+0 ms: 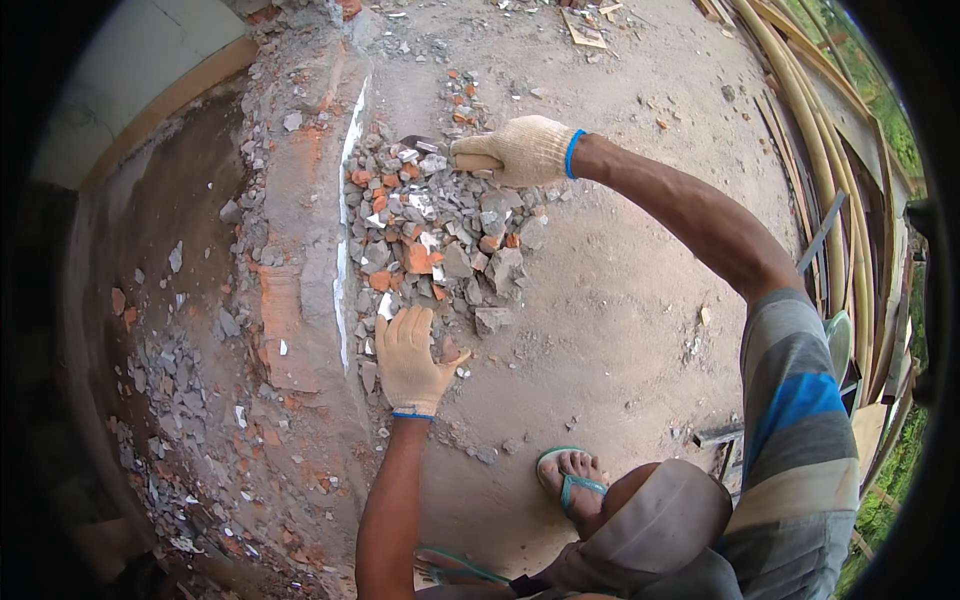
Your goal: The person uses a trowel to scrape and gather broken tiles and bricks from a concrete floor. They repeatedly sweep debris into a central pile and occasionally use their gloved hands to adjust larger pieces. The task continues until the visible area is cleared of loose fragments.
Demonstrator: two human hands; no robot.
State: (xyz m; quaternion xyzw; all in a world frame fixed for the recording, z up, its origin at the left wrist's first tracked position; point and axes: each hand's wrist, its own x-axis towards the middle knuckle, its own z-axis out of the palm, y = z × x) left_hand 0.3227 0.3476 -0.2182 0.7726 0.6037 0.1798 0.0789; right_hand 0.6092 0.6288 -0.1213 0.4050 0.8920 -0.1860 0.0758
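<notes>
My left hand (412, 365), in a cream knit glove with a blue cuff, rests palm down at the near edge of a rubble pile (440, 250). Its fingers lie stretched forward and the thumb points out to the right, beside a small reddish chunk (450, 350). At the pile's far right side, my right hand (525, 150) wears a matching glove and has its fingers closed. What it grips is mostly hidden. Just left of those fingers, a dark, metal-looking piece (418, 143) lies among grey and white fragments. Broken concrete, brick bits and white shards make up the pile.
A broken wall base (300, 230) with exposed brick and a white edge runs along the left. Beyond it lies a lower dark floor (170, 240) with scattered debris. Long poles (840, 180) line the right side. My sandalled foot (575, 485) stands close by.
</notes>
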